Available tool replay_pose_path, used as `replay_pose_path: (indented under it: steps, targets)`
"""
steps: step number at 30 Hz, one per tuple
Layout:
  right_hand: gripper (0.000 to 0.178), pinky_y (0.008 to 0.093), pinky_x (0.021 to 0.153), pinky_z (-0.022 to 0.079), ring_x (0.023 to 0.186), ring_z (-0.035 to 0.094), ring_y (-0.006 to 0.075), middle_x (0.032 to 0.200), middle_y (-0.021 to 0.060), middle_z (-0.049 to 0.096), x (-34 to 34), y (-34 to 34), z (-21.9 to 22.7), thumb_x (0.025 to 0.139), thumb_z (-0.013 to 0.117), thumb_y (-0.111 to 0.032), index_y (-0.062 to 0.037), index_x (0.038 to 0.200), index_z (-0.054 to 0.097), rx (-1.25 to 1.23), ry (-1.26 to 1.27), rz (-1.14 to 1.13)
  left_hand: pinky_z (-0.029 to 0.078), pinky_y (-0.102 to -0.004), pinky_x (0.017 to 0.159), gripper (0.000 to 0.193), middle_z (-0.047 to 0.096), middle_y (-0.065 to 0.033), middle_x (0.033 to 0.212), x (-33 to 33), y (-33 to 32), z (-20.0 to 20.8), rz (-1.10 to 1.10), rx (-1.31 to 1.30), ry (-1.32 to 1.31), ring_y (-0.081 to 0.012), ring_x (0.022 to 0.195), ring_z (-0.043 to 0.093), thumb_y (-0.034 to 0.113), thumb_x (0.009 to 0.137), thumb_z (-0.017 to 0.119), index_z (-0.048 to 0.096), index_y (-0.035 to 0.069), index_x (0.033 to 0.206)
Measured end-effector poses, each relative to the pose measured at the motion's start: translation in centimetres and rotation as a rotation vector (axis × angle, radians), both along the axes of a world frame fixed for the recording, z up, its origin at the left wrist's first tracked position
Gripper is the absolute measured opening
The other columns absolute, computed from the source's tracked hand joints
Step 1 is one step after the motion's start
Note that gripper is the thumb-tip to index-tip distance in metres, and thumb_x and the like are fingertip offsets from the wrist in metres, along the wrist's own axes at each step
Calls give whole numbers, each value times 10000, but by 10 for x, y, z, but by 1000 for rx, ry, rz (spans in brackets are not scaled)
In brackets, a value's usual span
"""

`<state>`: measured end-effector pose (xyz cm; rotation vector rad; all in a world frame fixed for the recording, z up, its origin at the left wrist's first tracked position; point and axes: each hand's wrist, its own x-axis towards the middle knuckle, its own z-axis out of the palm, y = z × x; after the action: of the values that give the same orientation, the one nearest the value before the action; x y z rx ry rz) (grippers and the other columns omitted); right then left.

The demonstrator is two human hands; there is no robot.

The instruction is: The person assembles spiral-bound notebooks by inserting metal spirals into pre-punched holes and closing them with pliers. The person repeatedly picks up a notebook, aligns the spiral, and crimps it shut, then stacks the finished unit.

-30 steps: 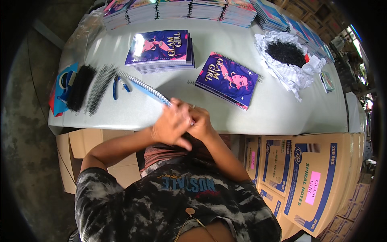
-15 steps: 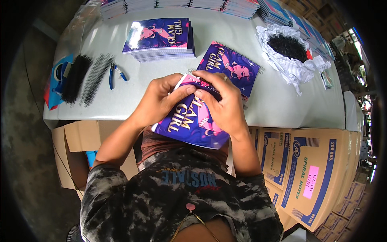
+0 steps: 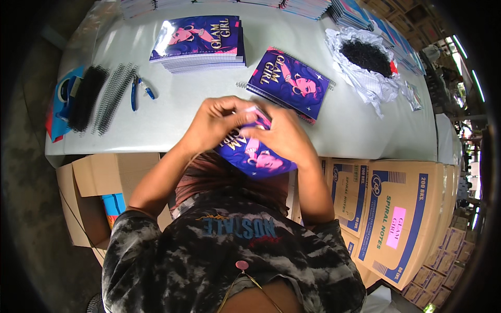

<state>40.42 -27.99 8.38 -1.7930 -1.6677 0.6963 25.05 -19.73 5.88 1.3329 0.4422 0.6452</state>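
A purple-and-pink notebook (image 3: 263,159) is held over my lap at the table's near edge, tilted and slightly blurred. My left hand (image 3: 216,125) pinches its upper left edge with thumb and fingers. On the other side, my right hand (image 3: 284,135) grips the upper right part, its thumb on the cover. The fingers hide most of the holed edge. Just beyond my hands lies a matching notebook (image 3: 292,83) with coil ends sticking out at its sides. Farther left stands a stack of similar notebooks (image 3: 198,39).
Black wire coils (image 3: 91,99) and grey coils (image 3: 115,99) lie at left beside blue-handled pliers (image 3: 134,95) and a blue-and-white pen-like tool (image 3: 147,89). Crumpled paper (image 3: 336,55) holds tangled black wire (image 3: 366,57). Cardboard boxes (image 3: 399,219) stand below the table at right; an opened carton (image 3: 99,175) is at left.
The held notebook has tilted and been drawn together between my hands, showing less of its cover. My right hand has shifted over its upper edge. The view has moved slightly.
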Motion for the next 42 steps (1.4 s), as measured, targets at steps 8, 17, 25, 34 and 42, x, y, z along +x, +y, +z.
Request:
replay_pose_path:
  steps: [8,17,25,34,42]
  targets:
    - [210,257,626,452,690,559,71,688,129,605,-1,1,-19,813,639,-132,55,894,590,180,521,-65,465,-219,753,137,668,-54,884,4,-1,-3,29,6,34,-79,805,586,77,840,615,663,-5,939]
    - [156,280,637,468,661,605,156,737,127,631,-3,-6,-13,822,625,-91,34,916,626,443,242,-173,470,-219,747,160,663,-47,875,1,8,-4,12,-137,26,-73,796,590,108,839,626,659,4,956]
    - [152,298,584,448,624,596,200,716,121,618,-8,-12,-10,822,632,-125,17,873,612,369,305,-200,479,-224,760,171,661,-62,897,0,9,0,-66,-256,-12,-94,811,602,78,836,620,645,-7,983]
    - [161,373,589,450,671,570,290,750,126,589,-21,-14,-14,740,658,-26,-21,895,614,594,-54,-114,449,-207,698,93,599,-12,836,-2,21,12,-189,33,38,-56,737,553,-61,746,575,565,31,746]
    - [295,351,794,492,850,539,128,964,75,550,48,-12,-10,897,512,-69,7,1174,446,1029,1044,-763,446,-303,759,766,611,-102,898,36,46,22,292,249,79,-166,851,575,272,795,681,240,-19,1349]
